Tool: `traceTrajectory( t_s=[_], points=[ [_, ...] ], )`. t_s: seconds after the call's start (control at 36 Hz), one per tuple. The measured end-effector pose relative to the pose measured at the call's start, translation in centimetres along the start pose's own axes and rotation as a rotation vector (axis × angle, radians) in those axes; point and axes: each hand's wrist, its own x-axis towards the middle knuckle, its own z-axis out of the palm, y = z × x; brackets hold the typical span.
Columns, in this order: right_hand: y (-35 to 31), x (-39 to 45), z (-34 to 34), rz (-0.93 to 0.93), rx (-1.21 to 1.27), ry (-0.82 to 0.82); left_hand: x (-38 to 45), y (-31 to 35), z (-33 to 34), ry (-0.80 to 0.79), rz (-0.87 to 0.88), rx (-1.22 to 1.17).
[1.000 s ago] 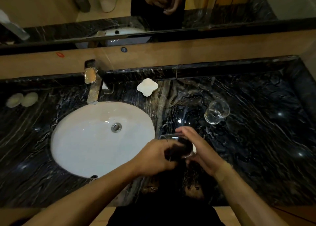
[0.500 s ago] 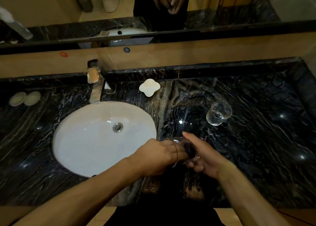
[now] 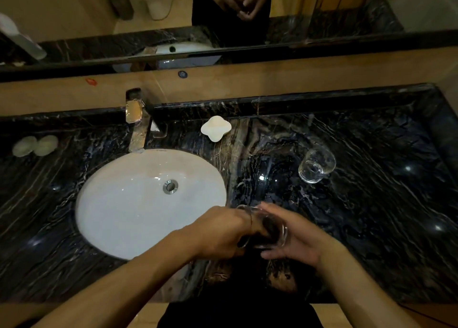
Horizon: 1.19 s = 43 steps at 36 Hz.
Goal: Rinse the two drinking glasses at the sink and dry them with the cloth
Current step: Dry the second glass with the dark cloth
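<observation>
Counter (image 3: pixel 371 216): dark veined marble, carrying everything below.
Sink (image 3: pixel 119 216): white oval basin, left of the hands.
Left hand (image 3: pixel 220 233): fingers curled, pushing a dark cloth (image 3: pixel 269 228) into the held glass (image 3: pixel 277 233).
Right hand (image 3: pixel 297 241): cupped round that glass — above the counter, just right of the sink.
Second glass (image 3: pixel 316 166): on the counter, well apart — untouched.

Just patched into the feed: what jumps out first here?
Both hands meet over the counter's near edge: the right hand cradles a glass while the left hand works a dark cloth inside it. The white sink glows at left. A second glass stands at right.
</observation>
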Motion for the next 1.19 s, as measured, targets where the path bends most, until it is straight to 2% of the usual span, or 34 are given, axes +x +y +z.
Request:
traceTrajectory(
  t_s=[0.06,0.11,0.17,0.22,0.28,0.31,0.36,0.39,0.5,0.56,0.61,0.64,0.69,0.75,0.83,0.89,0.94,1.08,1.19],
  points=[
    [0.0,0.0,-0.9,-0.116,-0.112,-0.093,-0.2,-0.5,0.0,-0.020,0.005,-0.050],
    [-0.1,-0.4,-1.0,-0.285,-0.514,-0.108,-0.4,-0.8,0.0,-0.058,-0.119,-0.387],
    [-0.4,-0.6,-0.6,-0.385,-0.942,-0.023,-0.2,-0.8,-0.1,-0.059,-0.253,-0.621],
    [-0.4,-0.8,0.5,-0.525,-1.317,0.127,0.1,-0.5,-0.1,-0.039,-0.307,-0.697],
    [0.1,-0.5,1.3,-0.695,-1.502,0.285,0.3,-0.2,-0.4,-0.019,-0.313,-0.727],
    [0.2,-0.4,1.4,-0.739,-1.505,0.301,0.3,-0.1,-0.6,-0.020,-0.308,-0.734],
    [-0.3,-0.4,1.0,-0.672,-1.381,0.214,-0.1,0.1,-1.1,-0.031,-0.267,-0.684],
    [-0.7,-0.5,0.7,-0.593,-1.294,0.134,-0.4,-0.1,-1.1,-0.044,-0.206,-0.584],
    [-2.0,-0.6,-0.9,-0.364,-1.053,-0.247,-1.4,0.1,-0.8,-0.026,0.167,0.060],
    [-2.1,-0.5,-1.6,-0.243,-0.897,-0.449,-1.8,0.5,-1.3,0.006,0.322,0.126],
    [-2.1,-0.6,-1.9,-0.150,-0.703,-0.630,-2.3,0.4,-1.5,0.047,0.387,0.153],
    [-2.1,-0.6,-2.1,-0.128,-0.638,-0.652,-2.6,0.1,-1.6,0.094,0.381,0.162],
    [-1.6,-0.2,-3.2,-0.136,-0.533,-0.593,-3.3,-1.1,-1.3,0.202,0.280,0.133],
    [-1.1,0.0,-3.8,-0.167,-0.370,-0.518,-4.0,-2.3,-1.0,0.366,0.090,-0.017],
    [-0.5,0.2,-3.8,-0.269,-0.129,-0.347,-4.0,-2.3,-0.2,0.642,-0.292,-0.454],
    [-0.4,0.4,-3.3,-0.383,-0.115,-0.158,-3.4,-1.5,0.6,0.800,-0.481,-0.676],
    [-0.4,0.6,-2.4,-0.447,-0.091,-0.038,-2.4,-0.3,1.4,0.889,-0.539,-0.736],
    [0.0,1.6,1.4,-0.526,0.188,0.070,0.5,3.5,2.6,0.997,-0.504,-0.766],
    [0.0,2.3,4.0,-0.574,0.277,0.259,1.9,4.8,4.1,1.004,-0.482,-0.625]
  ],
)
